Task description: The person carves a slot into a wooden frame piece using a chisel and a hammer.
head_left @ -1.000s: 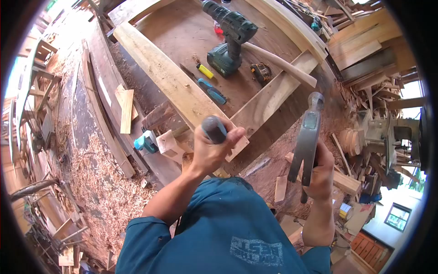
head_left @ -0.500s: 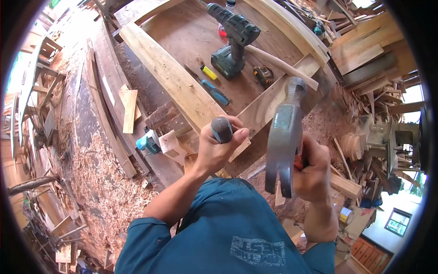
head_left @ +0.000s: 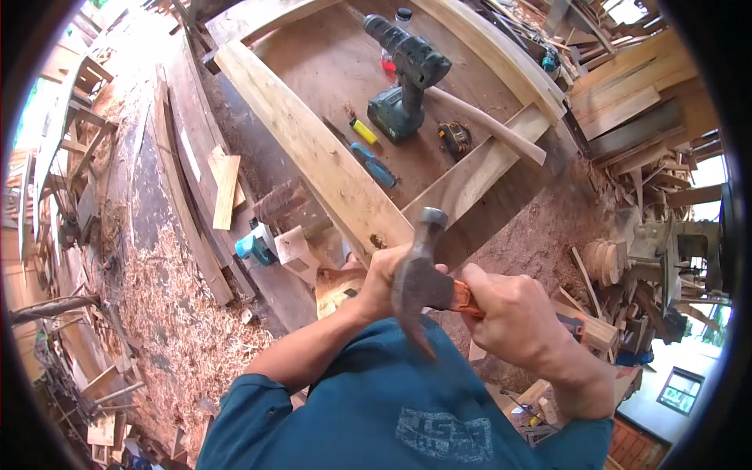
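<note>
My right hand [head_left: 509,313] is closed around the orange grip of a claw hammer [head_left: 421,282]. The hammer's head now lies over my left hand [head_left: 379,283], which is closed near the end of a pale wooden rail [head_left: 321,153]. A chisel with a round, dark-and-blue handle was in that left fist a moment ago; the hammer head now hides it. A small dark notch [head_left: 377,240] shows in the rail just beyond the left knuckles. The rail joins a wooden crosspiece [head_left: 470,176] on its right.
Inside the frame lie a cordless drill [head_left: 403,98], a yellow lighter [head_left: 363,131], a blue-handled tool [head_left: 373,164], a tape measure [head_left: 454,139] and a wooden stick [head_left: 493,125]. Wood shavings [head_left: 188,313] cover the floor; a teal-and-white tool [head_left: 255,245] sits left.
The hammer has swung down and left from its raised position, and its head now covers the chisel's handle. My right hand has moved with it; my left stays near the rail's end.
</note>
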